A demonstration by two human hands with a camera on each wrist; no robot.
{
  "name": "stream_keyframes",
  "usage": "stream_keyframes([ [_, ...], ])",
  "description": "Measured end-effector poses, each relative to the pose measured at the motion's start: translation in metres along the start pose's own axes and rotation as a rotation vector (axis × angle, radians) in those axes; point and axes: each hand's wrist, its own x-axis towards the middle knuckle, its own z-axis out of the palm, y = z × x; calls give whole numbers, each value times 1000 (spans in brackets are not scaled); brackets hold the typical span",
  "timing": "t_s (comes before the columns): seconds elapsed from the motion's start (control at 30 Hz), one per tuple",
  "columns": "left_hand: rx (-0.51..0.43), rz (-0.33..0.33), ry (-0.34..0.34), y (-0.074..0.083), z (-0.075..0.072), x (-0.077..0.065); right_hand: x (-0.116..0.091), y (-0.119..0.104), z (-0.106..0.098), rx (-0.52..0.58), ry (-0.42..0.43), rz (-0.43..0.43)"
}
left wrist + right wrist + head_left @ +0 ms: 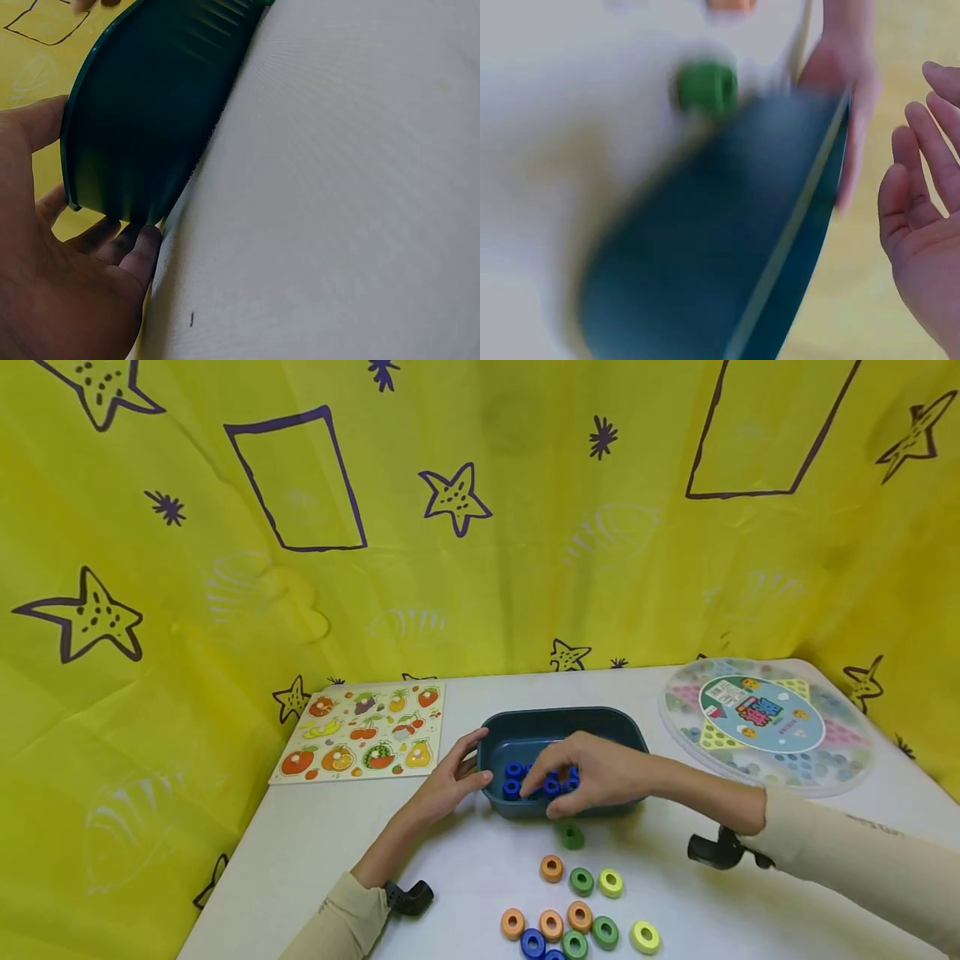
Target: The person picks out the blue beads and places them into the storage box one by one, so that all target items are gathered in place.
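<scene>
A dark teal plastic bin (pixel 525 810) stands on the table with several blue rings (pixel 512 788) inside it. My left hand (pixel 450 777) holds the bin's left end, thumb and fingers spread about its corner; the left wrist view shows the bin wall (pixel 142 120) between them. Above the bin hovers my right hand (pixel 581 772), its fingers apart and loosely bent with nothing between them, hiding part of the inside. In the right wrist view the right hand (pixel 937 217) is also bare. Just in front of the bin sits a green ring (pixel 573 837).
Several orange, green, yellow and blue rings lie nearer the front, among them an orange ring (pixel 551 868) and a yellow ring (pixel 645 937). A fruit puzzle board (pixel 360 735) lies at the back left, a round packaged board game (pixel 761 718) at the back right. Behind hangs a yellow curtain (pixel 510 577).
</scene>
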Motion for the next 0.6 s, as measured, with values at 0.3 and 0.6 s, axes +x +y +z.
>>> stream_keyframes([
  [0.3, 13, -3, -32, 22, 3, -8, -43, -43, 63, 104, -65, -41],
  [0.6, 1, -20, -24, 26, 3, -9, -63, -45, 102, 169, 8, 36],
])
